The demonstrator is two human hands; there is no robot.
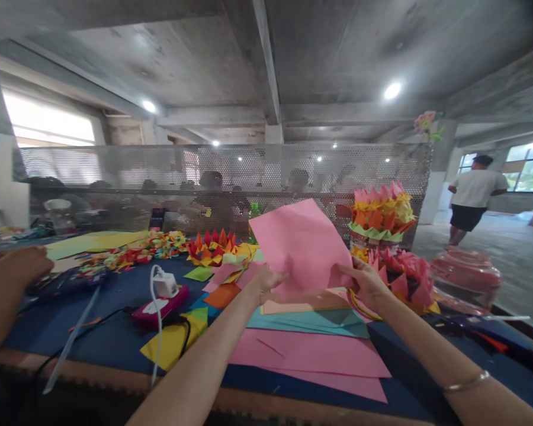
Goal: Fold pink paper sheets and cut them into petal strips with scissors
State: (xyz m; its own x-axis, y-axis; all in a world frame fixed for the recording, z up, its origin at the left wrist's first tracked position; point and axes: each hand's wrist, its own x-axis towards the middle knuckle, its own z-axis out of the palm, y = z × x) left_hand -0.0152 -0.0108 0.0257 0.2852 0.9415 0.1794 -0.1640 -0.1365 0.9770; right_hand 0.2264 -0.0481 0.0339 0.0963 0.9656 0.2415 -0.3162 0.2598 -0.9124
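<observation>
A pink sheet of paper (pixel 306 242) is raised above the table, held by its lower edge in both hands. My left hand (pixel 270 284) pinches its lower left part, and my right hand (pixel 365 281) grips the lower right corner. Below lie pink sheets (pixel 311 353), turquoise sheets (pixel 311 321) and a pale orange sheet (pixel 302 304). Beside my right hand are folded pink paper petals (pixel 411 275). A tiered paper lotus (pixel 382 213) in pink, yellow, orange and green stands behind them. The ends of some fingers are hidden by the sheet.
A purple power strip (pixel 160 306) with a white charger (pixel 166 285) and cables sits left. Another person's hand (pixel 24 266) reaches in at far left, near small paper scraps (pixel 137 251). A clear jar (pixel 465 278) stands right. A perforated metal screen (pixel 249 163) borders the table's back.
</observation>
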